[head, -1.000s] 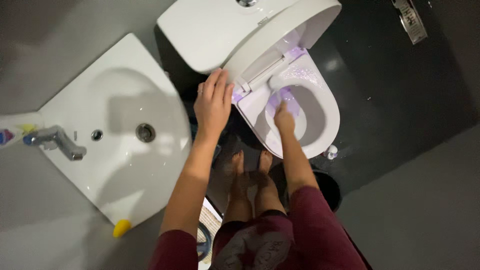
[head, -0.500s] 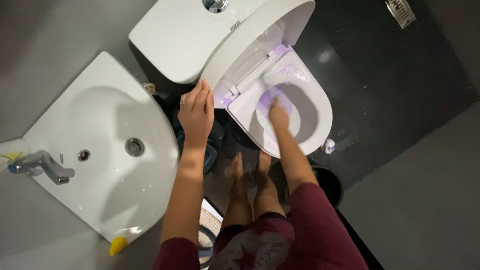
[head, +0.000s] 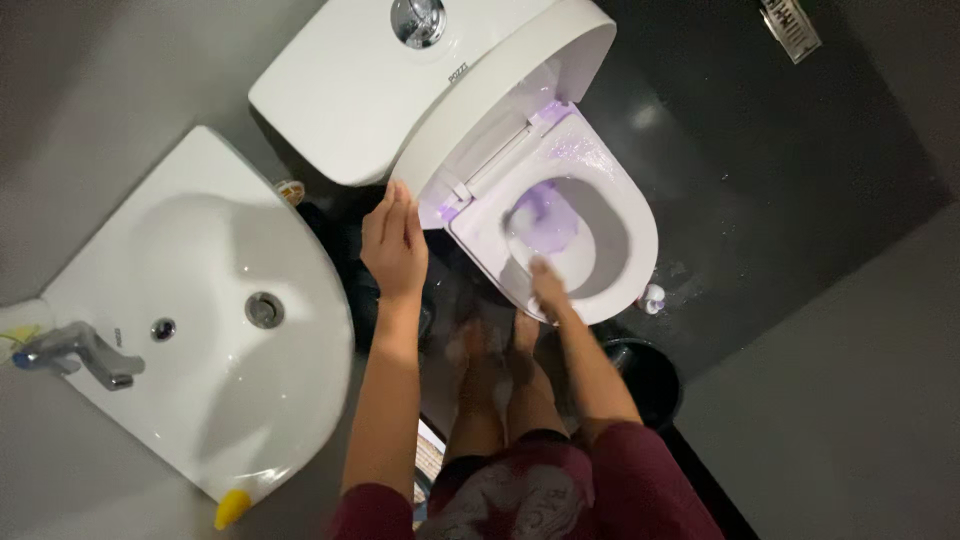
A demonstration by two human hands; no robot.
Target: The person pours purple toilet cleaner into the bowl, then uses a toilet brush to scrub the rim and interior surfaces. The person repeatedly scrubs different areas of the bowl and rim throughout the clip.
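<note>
Glossy white ceramic toilet bowl (head: 640, 235) and glossy white ceramic washbasin (head: 200, 370); shiny chrome metal tap (head: 75, 352); smooth dark floor (head: 800, 160)

We see a small bathroom from above. The floor (head: 800, 180) around the fixtures is dark, almost black, and looks wet, with small bright reflections. At the top right a metal drain (head: 791, 29) sits in it. A grey wall (head: 850, 400) fills the lower right, and another grey surface (head: 100, 80) runs along the left. A white sink (head: 200, 400) with a metal tap (head: 75, 352) stands at the left corner, and a yellow object (head: 230, 508) lies at its lower edge. A dark round bin (head: 650, 375) stands on the floor. The light is dim and cool.
</note>
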